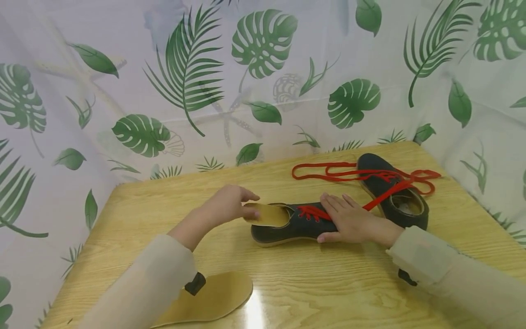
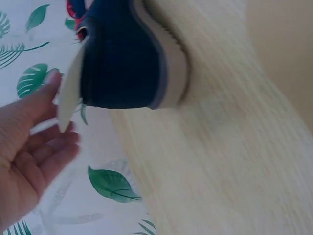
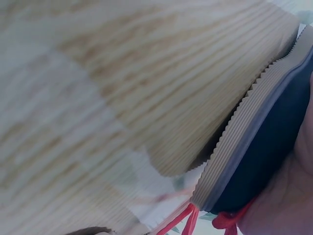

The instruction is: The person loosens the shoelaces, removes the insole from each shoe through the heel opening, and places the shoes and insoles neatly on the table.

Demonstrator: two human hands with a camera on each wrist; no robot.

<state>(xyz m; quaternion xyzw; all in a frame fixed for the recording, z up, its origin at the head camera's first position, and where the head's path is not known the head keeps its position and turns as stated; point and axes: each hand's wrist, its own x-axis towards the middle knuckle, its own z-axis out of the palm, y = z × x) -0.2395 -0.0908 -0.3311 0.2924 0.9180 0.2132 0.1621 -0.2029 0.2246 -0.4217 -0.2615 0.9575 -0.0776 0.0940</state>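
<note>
A dark navy lace-up shoe (image 1: pixel 275 234) with red laces lies on the table, its heel to the left. From its opening sticks the end of a tan insole (image 1: pixel 269 214), the rest of it hidden inside. My left hand (image 1: pixel 230 203) pinches that end; in the left wrist view the pale insole (image 2: pixel 72 90) stands out past the heel, between thumb and fingers. My right hand (image 1: pixel 349 221) holds the shoe's toe end from above, thumb on the near side. In the right wrist view the palm lies against the shoe's dark upper (image 3: pixel 266 161), above its ridged sole.
A second dark shoe (image 1: pixel 376 164) stands at the right, with long loose red laces (image 1: pixel 324 171) trailing over it and leftward. Another tan insole (image 1: pixel 223 292) lies at the front left, partly under the left sleeve (image 1: pixel 152 278). A leaf-print cloth (image 1: pixel 263 114) hangs behind the table (image 1: pixel 328 283).
</note>
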